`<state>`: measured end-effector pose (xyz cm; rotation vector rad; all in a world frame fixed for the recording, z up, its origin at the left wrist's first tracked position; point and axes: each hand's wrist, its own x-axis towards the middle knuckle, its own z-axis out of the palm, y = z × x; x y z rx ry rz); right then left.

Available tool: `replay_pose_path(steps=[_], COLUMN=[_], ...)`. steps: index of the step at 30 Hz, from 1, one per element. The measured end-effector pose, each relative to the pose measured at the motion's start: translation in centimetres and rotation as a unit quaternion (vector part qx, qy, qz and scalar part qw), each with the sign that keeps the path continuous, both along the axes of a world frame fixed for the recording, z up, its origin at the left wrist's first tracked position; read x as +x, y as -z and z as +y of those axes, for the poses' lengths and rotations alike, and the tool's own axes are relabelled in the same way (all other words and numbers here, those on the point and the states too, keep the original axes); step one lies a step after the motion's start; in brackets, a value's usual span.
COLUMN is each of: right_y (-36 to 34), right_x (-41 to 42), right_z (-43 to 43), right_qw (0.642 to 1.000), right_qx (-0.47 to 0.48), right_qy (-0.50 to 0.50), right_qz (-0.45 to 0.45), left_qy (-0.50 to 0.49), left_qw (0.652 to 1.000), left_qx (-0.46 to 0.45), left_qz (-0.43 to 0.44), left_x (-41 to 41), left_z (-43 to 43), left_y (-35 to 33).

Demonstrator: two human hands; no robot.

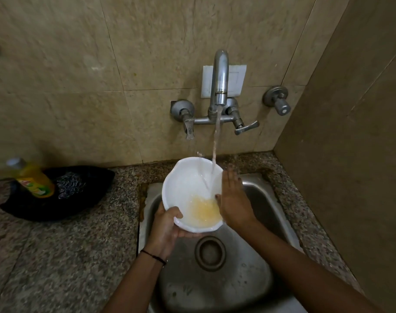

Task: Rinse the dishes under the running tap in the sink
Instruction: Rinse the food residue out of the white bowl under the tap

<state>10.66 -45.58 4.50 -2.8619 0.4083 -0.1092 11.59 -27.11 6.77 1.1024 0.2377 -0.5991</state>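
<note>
While water ran from the tap in a steady stream, a white bowl was held above the sink, over the basin's 12 o'clock end. The stream hit the bowl's inner wall near its 2 o'clock. Cloudy yellowish water pooled at the bowl's 5 o'clock.

Left grip: clamped on the bowl at its 7 o'clock, thumb hooked over the rim, fingers curled underneath. Thin black band on that wrist.

Right grip: not clamped, fingers straight and together. Palm lay flat against the bowl's rim at 3 o'clock, thumb tip just inside, touching the pool's edge. Fingertips pointed to 12 o'clock, just beside the stream.

The drain was at the bowl's 6 o'clock, on the wet basin floor.

The tap was wall-mounted on tile, with one handle at its 8 o'clock and a lever at 4 o'clock. A separate valve sat further out at 3 o'clock. A white plate was on the wall behind the spout.

Speckled granite table surrounded the sink. At the bowl's 9 o'clock, well apart, a yellow bottle lay tilted on a black bag. A metal scrubber sat just beside the bottle, also on the bag.
</note>
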Motion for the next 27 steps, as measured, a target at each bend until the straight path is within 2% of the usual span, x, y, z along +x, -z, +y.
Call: replay_pose_path(steps=[4, 9, 13, 15, 17, 19, 21, 23, 25, 27], right_y=[0.6, 0.7, -0.3, -0.6, -0.9, -0.8, -1.2, -1.6, -1.2, -1.0], right_x=[0.9, 1.4, -1.0, -3.0, -4.9, -5.6, -5.0, -4.5, -4.9, -5.4], right_z=[1.2, 4.6, 5.4, 4.5, 2.1, -0.9, -3.0, -2.9, -0.5, 2.2], right_qw=[0.993, 0.98, 0.945, 0.927, 0.916, 0.915, 0.926, 0.932, 0.937, 0.939], right_qx=[-0.069, 0.054, 0.102, 0.114, 0.078, -0.012, -0.097, -0.135, -0.114, -0.014], right_qy=[-0.095, -0.182, -0.307, -0.347, -0.376, -0.385, -0.346, -0.308, -0.313, -0.335], right_qz=[0.013, 0.055, 0.057, 0.086, 0.119, 0.121, 0.113, 0.132, 0.104, 0.075], left_qy=[0.01, 0.021, 0.026, 0.02, 0.017, 0.02, 0.022, 0.021, 0.016, 0.009], left_qw=[0.999, 0.998, 0.996, 0.997, 0.997, 0.996, 0.995, 0.996, 0.997, 0.999], left_qx=[0.034, 0.055, 0.084, 0.073, 0.076, 0.087, 0.093, 0.088, 0.074, 0.046], left_qz=[-0.011, -0.012, -0.023, -0.014, -0.012, -0.016, -0.014, -0.008, 0.004, 0.024], left_x=[0.0, -0.2, 0.1, 0.3, 0.4, 0.4, 0.4, 0.3, 0.2, 0.1], left_z=[-0.1, -1.2, -1.3, -0.9, -0.5, -0.2, -0.2, -0.4, -0.8, -0.9], left_y=[0.4, 0.2, 0.8, 1.0, 0.9, 1.0, 1.2, 1.4, 1.5, 1.6])
